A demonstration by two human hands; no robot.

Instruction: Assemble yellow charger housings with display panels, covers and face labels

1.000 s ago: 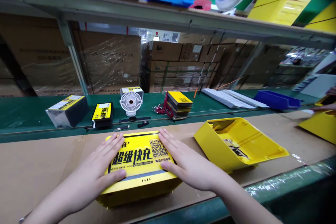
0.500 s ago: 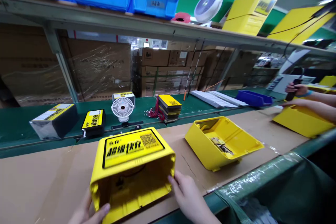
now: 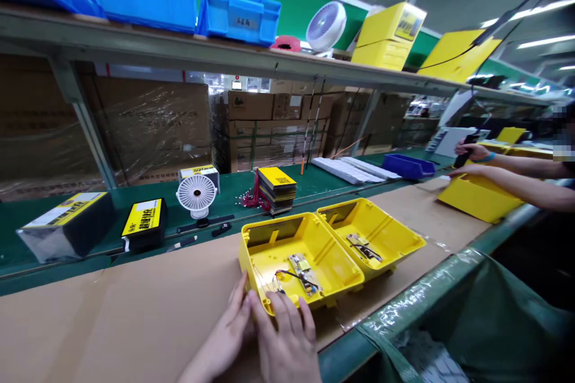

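A yellow open housing (image 3: pixel 330 239) lies open side up on the cardboard, with a circuit board (image 3: pixel 305 272) and black wires inside. Against its right side sits a second yellow housing (image 3: pixel 395 230), also holding a board. My left hand (image 3: pixel 229 329) touches the near left corner of the first housing, fingers together along its outer wall. Beside it, my right hand (image 3: pixel 287 329) rests on the near rim, its fingers spread over the edge.
Behind stand a small white fan (image 3: pixel 196 194), a stack of yellow-topped panels (image 3: pixel 277 188), a black-and-yellow box (image 3: pixel 142 221) and a blue tray (image 3: pixel 408 166). At right, another person's hands hold a dark tool and a yellow housing (image 3: pixel 476 194).
The housing between my hands has turned open side up and moved right, against the other one. My hands have come together at its near left corner. The view has shifted.
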